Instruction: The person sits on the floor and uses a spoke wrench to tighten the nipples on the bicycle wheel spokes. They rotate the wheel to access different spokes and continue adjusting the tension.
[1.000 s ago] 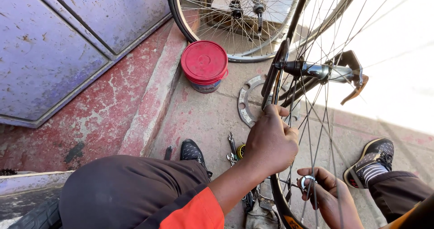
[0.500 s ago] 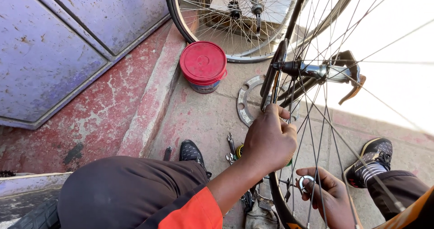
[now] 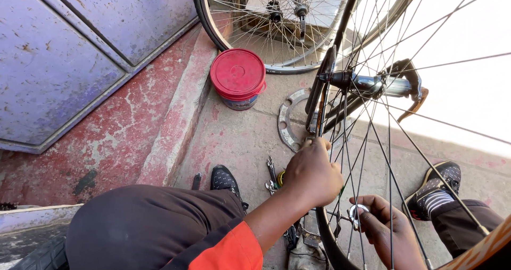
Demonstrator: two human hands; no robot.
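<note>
- Left hand (image 3: 313,175): fingers curled tight around the dark rim of the bicycle wheel (image 3: 340,83) that stands upright between the person's knees. The knuckles face the camera; the fingertips are hidden behind the rim.
- Right hand (image 3: 384,225): fingers pinched on a small round silver spoke tool (image 3: 355,212), set against a spoke low on the same wheel, just inside the rim. The grip is closed on the tool.
- Wheel: the hub (image 3: 372,83) sits above both hands, with spokes fanning out across the view. Its rim runs down past the left hand to the bottom edge of the frame.
- Ground just beside the left hand: a few wrenches (image 3: 272,177) lie on the concrete, partly hidden by the wrist.
- Further out: a flat metal ring with cut-outs (image 3: 287,122) lies behind the wheel, and a red-lidded tub (image 3: 238,75) stands near it.
- Behind the tub: a second wheel (image 3: 255,30) leans upright.
- Left edge: a purple metal door (image 3: 64,51) above a worn red step (image 3: 117,142).
- The person's shoes (image 3: 223,178) rest on either side of the held wheel.
</note>
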